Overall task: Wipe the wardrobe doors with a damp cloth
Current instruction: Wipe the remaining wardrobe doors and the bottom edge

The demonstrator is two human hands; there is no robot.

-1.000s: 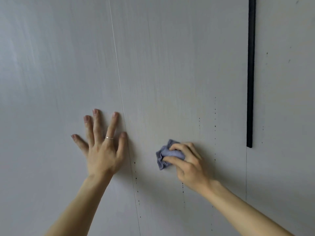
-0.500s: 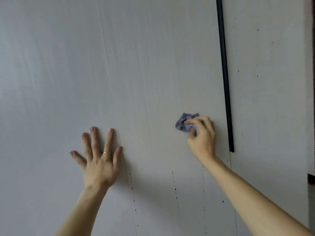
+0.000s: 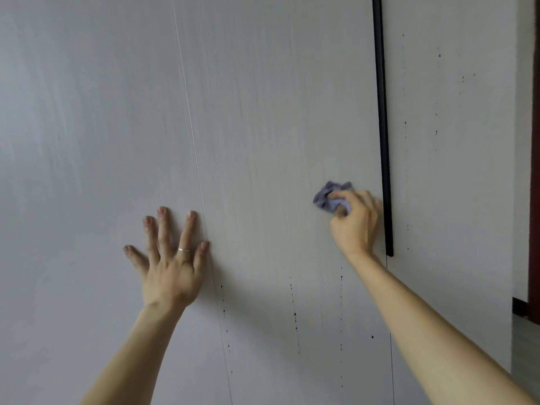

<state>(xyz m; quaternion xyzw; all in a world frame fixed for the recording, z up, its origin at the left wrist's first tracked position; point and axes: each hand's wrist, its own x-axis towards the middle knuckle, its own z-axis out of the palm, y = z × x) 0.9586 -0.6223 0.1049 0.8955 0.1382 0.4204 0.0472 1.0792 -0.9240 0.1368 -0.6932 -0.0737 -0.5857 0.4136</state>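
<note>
- The left hand (image 3: 172,270), fingers spread flat, presses on the pale wardrobe door (image 3: 277,118) at lower left of centre.
- The right hand (image 3: 355,222) grips a crumpled purple cloth (image 3: 328,197) against the door, right of centre, just beside the black handle strip (image 3: 383,127).
- Dark specks (image 3: 295,314) dot the lower panel.

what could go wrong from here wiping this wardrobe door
The right hand grips the cloth right beside the black handle, so knuckles might knock it. Dark specks run below the cloth; a pass at this height could miss them. The left hand lies flat on the neighbouring door, possibly leaving prints.
</note>
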